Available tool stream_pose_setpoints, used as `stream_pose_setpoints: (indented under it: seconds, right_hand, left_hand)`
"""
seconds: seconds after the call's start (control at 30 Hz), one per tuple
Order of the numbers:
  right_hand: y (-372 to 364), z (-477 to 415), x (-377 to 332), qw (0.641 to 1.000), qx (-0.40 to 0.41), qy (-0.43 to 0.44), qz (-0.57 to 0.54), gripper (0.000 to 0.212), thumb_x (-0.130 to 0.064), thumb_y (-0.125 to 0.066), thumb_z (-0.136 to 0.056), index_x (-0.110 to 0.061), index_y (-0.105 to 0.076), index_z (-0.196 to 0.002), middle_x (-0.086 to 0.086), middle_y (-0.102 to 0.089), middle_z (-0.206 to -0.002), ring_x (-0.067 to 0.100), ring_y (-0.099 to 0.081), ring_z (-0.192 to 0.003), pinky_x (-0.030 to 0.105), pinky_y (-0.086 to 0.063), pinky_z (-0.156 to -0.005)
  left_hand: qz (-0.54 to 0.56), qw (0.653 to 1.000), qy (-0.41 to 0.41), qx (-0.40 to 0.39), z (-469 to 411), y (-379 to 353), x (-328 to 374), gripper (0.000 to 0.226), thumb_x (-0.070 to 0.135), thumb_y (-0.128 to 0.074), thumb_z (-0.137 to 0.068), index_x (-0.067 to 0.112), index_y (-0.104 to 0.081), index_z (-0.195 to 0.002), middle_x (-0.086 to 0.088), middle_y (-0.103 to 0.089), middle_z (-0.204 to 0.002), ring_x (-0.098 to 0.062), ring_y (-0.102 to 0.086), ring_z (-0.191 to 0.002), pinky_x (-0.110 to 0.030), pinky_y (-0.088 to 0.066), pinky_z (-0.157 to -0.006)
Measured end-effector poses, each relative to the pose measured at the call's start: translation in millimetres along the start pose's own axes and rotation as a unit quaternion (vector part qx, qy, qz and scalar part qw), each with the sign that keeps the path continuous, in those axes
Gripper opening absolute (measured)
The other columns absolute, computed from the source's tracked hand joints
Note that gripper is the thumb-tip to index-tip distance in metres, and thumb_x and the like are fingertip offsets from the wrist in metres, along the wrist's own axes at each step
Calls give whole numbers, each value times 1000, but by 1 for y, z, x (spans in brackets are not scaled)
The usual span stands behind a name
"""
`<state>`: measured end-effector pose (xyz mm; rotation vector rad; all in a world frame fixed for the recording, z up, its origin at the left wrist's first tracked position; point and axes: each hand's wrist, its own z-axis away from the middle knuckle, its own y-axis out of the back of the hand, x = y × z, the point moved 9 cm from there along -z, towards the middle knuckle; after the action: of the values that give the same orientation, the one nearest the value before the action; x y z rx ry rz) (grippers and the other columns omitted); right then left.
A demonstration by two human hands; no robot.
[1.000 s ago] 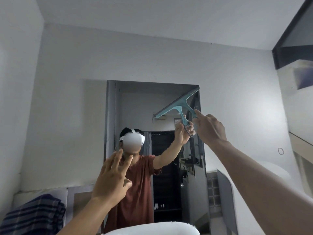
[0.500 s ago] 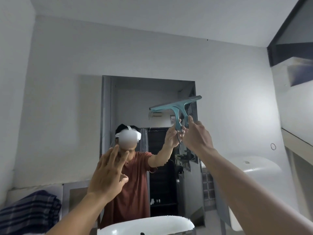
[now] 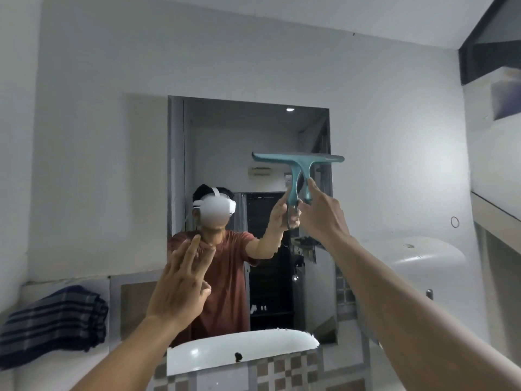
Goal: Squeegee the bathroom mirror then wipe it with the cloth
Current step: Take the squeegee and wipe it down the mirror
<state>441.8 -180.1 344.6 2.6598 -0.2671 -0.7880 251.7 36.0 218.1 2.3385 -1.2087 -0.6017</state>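
Against the mirror's (image 3: 214, 153) right half, a teal squeegee (image 3: 298, 160) is held with its blade level, roughly midway up the glass, the blade's right end reaching just past the mirror's right edge onto the white wall (image 3: 394, 136). It is T-shaped: a long thin blade bar on top and a forked handle below. The right hand (image 3: 321, 213) has its fingers wrapped about the lower handle, forefinger stretched up along one prong. The left hand (image 3: 180, 286) is raised before the lower left of the mirror, fingers spread and holding nothing; whether it touches the glass cannot be told. A dark striped cloth (image 3: 53, 320) lies bunched on the ledge (image 3: 22, 286) at the left, well apart from both hands (its far end is cut off by the picture's edge). Glass above the blade and to its left stands free. A white basin (image 3: 242, 348) sits just under the mirror's bottom edge. The handle's end is hidden in the right palm, and contact between blade and glass is hard to make out.
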Motion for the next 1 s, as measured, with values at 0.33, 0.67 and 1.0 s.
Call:
stream_pose_setpoints:
  seconds: [0.33,0.67,1.0]
  right_hand:
    - [-30,32,-2,995,-23,-57,-84,72,-17,-51,-100,-30,-15,-160,-4,-59,-78,18,-65,-63,35,-57,-54]
    - [-55,57,-23,975,-26,-95,-199,75,-25,-55,-102,-28,-9,-161,-16,-54,-87,9,-65,-65,19,-53,-53]
    - [-88,70,-55,970,-12,-113,-217,82,-35,-61,-98,-21,-10,-161,6,-64,-132,23,-67,-109,43,-56,-94]
  left_hand:
    - [-10,1000,3,-1,11,0,-5,97,31,-89,-69,16,-42,-152,-19,-32,-159,-39,-33,-146,-55,-44,-111]
    - [-22,999,8,-32,24,-7,-9,97,24,-89,-69,15,-41,-153,-20,-32,-158,-41,-33,-146,-51,-47,-106]
    - [-26,999,5,-28,26,-6,-6,93,24,-85,-74,15,-38,-154,-21,-31,-159,-39,-33,-146,-49,-46,-110]
